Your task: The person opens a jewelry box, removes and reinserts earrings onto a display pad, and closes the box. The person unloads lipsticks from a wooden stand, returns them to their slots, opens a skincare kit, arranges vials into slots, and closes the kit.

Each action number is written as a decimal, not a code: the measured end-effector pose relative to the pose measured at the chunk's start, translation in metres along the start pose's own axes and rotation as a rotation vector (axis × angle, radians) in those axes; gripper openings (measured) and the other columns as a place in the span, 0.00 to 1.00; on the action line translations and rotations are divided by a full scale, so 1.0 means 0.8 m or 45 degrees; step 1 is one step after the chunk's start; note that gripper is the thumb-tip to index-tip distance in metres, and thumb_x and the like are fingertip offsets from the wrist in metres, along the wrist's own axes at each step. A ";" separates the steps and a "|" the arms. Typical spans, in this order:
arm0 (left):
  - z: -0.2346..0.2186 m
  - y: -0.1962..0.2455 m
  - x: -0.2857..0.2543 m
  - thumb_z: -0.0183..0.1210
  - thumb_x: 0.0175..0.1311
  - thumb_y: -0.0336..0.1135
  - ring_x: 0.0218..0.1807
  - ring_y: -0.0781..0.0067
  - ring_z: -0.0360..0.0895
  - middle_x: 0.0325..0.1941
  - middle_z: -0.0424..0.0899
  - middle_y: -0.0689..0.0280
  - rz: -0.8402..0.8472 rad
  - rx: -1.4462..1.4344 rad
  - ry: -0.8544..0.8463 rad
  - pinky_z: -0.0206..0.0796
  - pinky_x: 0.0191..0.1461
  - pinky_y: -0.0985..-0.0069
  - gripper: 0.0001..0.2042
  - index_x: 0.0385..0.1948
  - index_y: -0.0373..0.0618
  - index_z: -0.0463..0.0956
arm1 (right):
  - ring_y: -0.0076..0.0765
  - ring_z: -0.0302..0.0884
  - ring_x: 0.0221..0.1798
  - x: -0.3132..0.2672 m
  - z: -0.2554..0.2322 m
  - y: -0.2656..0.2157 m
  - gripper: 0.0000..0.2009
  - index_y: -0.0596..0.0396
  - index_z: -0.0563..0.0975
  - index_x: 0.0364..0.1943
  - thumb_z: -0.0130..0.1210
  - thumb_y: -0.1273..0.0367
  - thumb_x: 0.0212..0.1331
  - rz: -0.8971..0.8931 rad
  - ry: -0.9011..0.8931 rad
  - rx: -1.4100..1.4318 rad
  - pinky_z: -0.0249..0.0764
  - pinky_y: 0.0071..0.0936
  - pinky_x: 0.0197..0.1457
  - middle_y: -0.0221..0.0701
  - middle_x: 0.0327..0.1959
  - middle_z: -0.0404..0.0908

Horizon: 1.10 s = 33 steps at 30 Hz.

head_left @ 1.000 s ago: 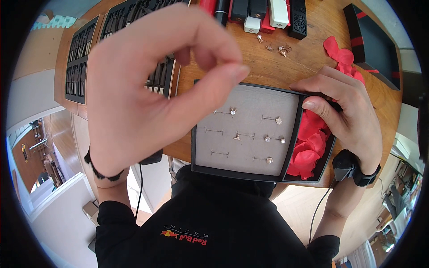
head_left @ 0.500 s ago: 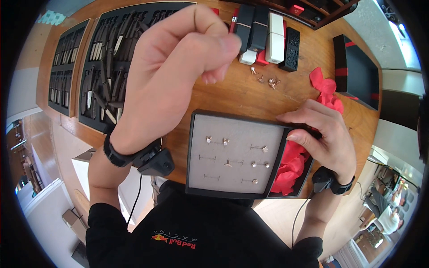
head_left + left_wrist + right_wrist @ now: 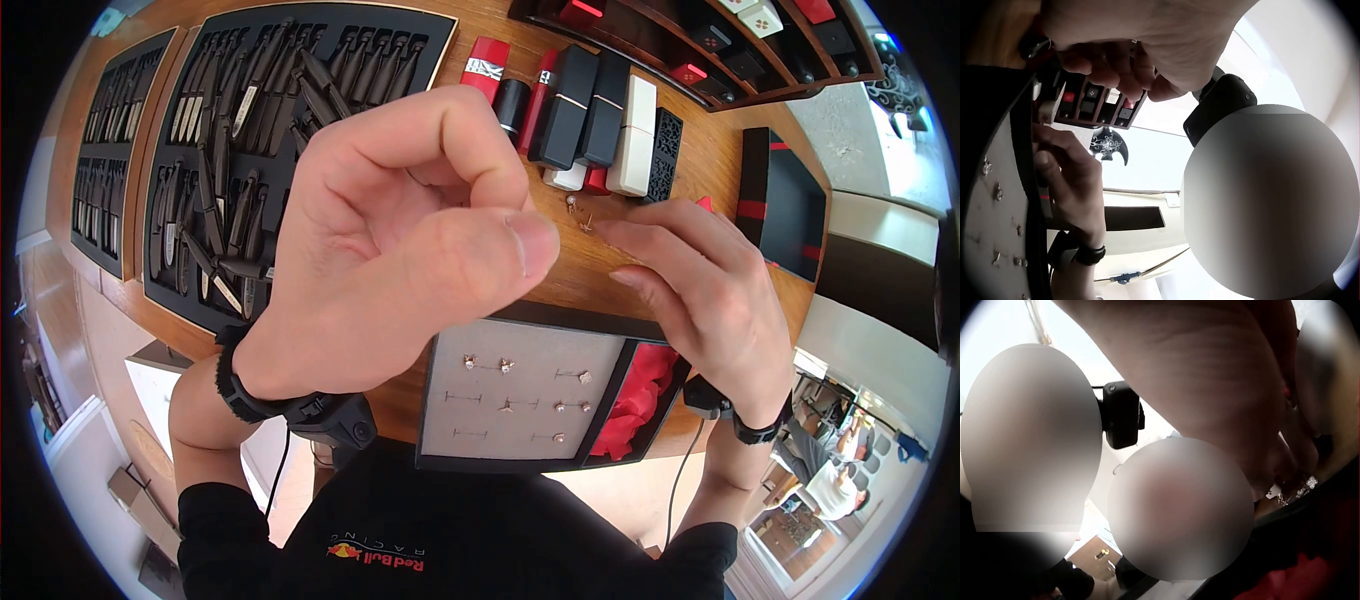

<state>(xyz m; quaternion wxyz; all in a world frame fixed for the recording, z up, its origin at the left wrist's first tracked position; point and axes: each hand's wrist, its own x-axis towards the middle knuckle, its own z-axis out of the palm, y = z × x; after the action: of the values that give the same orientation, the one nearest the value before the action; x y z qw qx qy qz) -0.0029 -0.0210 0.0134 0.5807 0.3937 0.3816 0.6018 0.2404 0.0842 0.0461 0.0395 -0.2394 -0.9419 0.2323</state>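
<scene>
My left hand (image 3: 400,280) is raised over the table, its fingers curled and the thumb against the index finger. Nothing shows between them. Below it sits a black jewellery box (image 3: 465,465) whose grey pad (image 3: 520,445) has slits, some with small earrings (image 3: 507,366) set in them. Red petals (image 3: 635,400) fill its side compartment. Beyond the box's far edge my right hand (image 3: 720,290) reaches with fingers loosely bent. Its fingertips are right at the loose earrings (image 3: 571,204) on the table; in the right wrist view sparkling earrings (image 3: 1310,483) show below the fingers.
Two trays of dark slim items (image 3: 265,110) lie at the left. Black boxes (image 3: 567,105), a white box (image 3: 632,140), a black tube (image 3: 511,103) and red boxes (image 3: 487,65) stand at the back. A wooden shelf (image 3: 700,60) and a black lid (image 3: 785,200) stand at the back right.
My right hand has left the jewellery box's edge and moved forward to the loose earrings. The left hand stays curled above the table. The head view has shifted, showing more of the table's back.
</scene>
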 end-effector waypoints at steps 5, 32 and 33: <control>-0.001 0.002 0.002 0.59 0.65 0.35 0.32 0.77 0.69 0.27 0.77 0.65 -0.018 0.065 0.045 0.61 0.42 0.77 0.09 0.28 0.49 0.67 | 0.46 0.86 0.51 0.017 0.002 -0.021 0.14 0.58 0.85 0.48 0.69 0.76 0.56 -0.083 -0.043 -0.229 0.80 0.38 0.47 0.37 0.53 0.87; -0.007 -0.010 -0.004 0.57 0.71 0.44 0.57 0.78 0.78 0.77 0.73 0.55 0.180 0.808 0.101 0.65 0.52 0.79 0.29 0.68 0.33 0.78 | 0.48 0.84 0.40 0.038 0.022 -0.017 0.11 0.60 0.81 0.33 0.68 0.72 0.45 -0.304 -0.100 -0.400 0.81 0.41 0.43 0.35 0.35 0.82; -0.008 -0.010 -0.004 0.57 0.71 0.44 0.58 0.78 0.78 0.77 0.73 0.55 0.183 0.824 0.098 0.65 0.52 0.79 0.29 0.68 0.33 0.78 | 0.48 0.84 0.40 0.040 0.024 -0.017 0.11 0.60 0.81 0.33 0.68 0.72 0.45 -0.304 -0.098 -0.398 0.81 0.41 0.43 0.35 0.35 0.82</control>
<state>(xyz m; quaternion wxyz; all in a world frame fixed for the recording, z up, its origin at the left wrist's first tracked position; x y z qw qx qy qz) -0.0056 -0.0237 0.0031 0.3667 0.5605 0.5459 0.5034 0.2024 0.0807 0.0339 -0.0068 -0.1202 -0.9890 0.0860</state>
